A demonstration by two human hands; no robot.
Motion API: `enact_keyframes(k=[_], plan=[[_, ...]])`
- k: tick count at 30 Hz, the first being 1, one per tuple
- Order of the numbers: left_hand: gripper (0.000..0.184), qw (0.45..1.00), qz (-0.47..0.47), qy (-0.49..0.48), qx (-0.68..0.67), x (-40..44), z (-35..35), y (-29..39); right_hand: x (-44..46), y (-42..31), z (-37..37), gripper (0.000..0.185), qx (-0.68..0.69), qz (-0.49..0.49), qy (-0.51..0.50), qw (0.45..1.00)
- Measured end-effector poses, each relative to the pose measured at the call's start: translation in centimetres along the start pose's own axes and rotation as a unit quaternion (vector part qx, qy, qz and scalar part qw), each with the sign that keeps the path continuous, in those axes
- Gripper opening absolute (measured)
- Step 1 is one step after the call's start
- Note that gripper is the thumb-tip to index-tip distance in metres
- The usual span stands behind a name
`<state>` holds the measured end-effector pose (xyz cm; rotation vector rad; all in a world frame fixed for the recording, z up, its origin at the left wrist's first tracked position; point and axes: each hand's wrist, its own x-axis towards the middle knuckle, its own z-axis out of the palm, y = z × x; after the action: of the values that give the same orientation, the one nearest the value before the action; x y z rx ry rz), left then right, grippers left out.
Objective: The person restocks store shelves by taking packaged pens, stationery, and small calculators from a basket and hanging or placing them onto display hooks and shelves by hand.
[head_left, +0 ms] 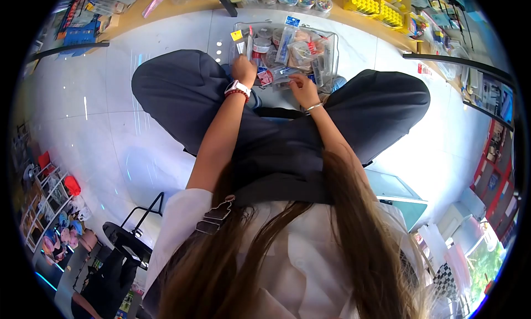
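At the near side of the wire basket, the left hand grasps a yellow-tagged packet; the right hand touches a clear packet inside, grip unclear; gentle handling should avoid snagging neighbouring jars

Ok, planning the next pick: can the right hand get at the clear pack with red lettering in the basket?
Probably yes: the clear pack lies on top in the wire basket, just beyond the right hand, and nothing seems to stand between.
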<state>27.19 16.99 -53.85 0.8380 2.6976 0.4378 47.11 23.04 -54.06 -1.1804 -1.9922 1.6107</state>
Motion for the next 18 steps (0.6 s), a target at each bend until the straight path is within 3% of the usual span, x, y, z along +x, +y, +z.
enact_keyframes(k=[3,5,6,7,9,11,13,18], plan=[[0.022,0.994,0.062,0.088,0.018,0.6,-1.8,0.1,-0.1,-0.6,-0.3,0.02,0.005,0.004,0.002,1.0],[0.027,0.987,0.052,-0.057,-0.144,0.8,-4.5,0.7,-0.1,-1.2,-0.4,0.019,0.018,0.0,0.012,1.0],[0.026,0.926,-0.013,-0.152,-0.344,0.2,-5.4,1.4,-0.2,-2.1,-0.6,0.018,0.045,-0.008,0.002,0.999],[0.024,0.813,-0.076,-0.24,-0.524,-0.4,-6.1,2.1,0.0,-3.1,-0.6,0.019,0.072,-0.017,-0.007,0.997],[0.02,0.72,-0.081,-0.291,-0.624,-2.2,-8.1,4.6,0.0,-5.2,-1.0,0.028,0.212,0.018,-0.058,0.975],[0.021,0.737,-0.071,-0.299,-0.602,-2.8,-7.7,5.7,-0.1,-6.5,-1.2,0.03,0.295,0.029,-0.064,0.953],[0.023,0.74,0.028,-0.294,-0.604,-3.7,-7.6,7.2,-0.3,-7.2,-1.8,0.026,0.312,0.022,-0.053,0.948],[0.025,0.771,0.055,-0.28,-0.57,-5.0,-6.2,8.2,-0.4,-6.5,-2.5,0.019,0.343,-0.004,-0.016,0.939]])
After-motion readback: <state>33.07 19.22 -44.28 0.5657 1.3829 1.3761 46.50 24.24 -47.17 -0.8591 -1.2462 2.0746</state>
